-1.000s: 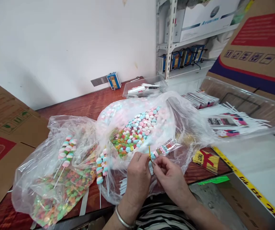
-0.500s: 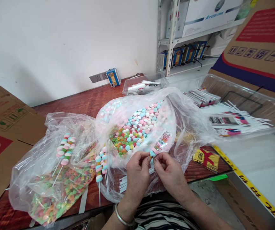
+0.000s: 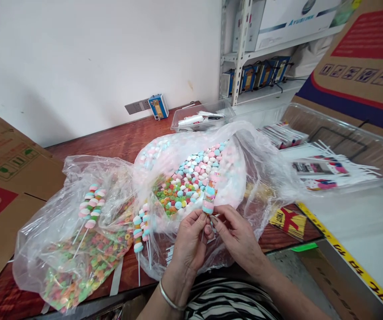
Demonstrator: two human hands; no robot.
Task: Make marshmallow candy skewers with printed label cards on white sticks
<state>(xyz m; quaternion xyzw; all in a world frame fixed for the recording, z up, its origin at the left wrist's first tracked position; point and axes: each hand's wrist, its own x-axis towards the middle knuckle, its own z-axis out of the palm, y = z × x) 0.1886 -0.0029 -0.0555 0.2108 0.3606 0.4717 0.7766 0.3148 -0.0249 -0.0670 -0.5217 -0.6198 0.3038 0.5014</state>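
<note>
A wrapped candy skewer (image 3: pixel 210 193), with pastel marshmallow pieces in a clear printed sleeve, stands nearly upright between my hands. My left hand (image 3: pixel 190 242) is closed around its stick just below the candy. At the same spot my right hand (image 3: pixel 239 235) pinches the gathered bottom of the sleeve; the fingers hide the exact grip. Directly behind is a large clear bag (image 3: pixel 234 166) of pastel marshmallows (image 3: pixel 207 162) and coloured gummy rings (image 3: pixel 167 195). Unwrapped candy skewers (image 3: pixel 138 233) lie left of my hands, and white sticks (image 3: pixel 169 254) show below my left wrist.
At left, a bag of gummy rings (image 3: pixel 87 266) carries more skewers (image 3: pixel 93 206). A clear tray (image 3: pixel 371 138) with sleeves and white sticks sits at right. A smaller plastic box (image 3: pixel 181 120) is at the back. Cardboard boxes (image 3: pixel 7 178) flank the table.
The wrapped skewer has turned from leaning right to nearly upright, showing more candy through the sleeve. My left fingers have curled around the stick, while my right hand has shifted slightly upward.
</note>
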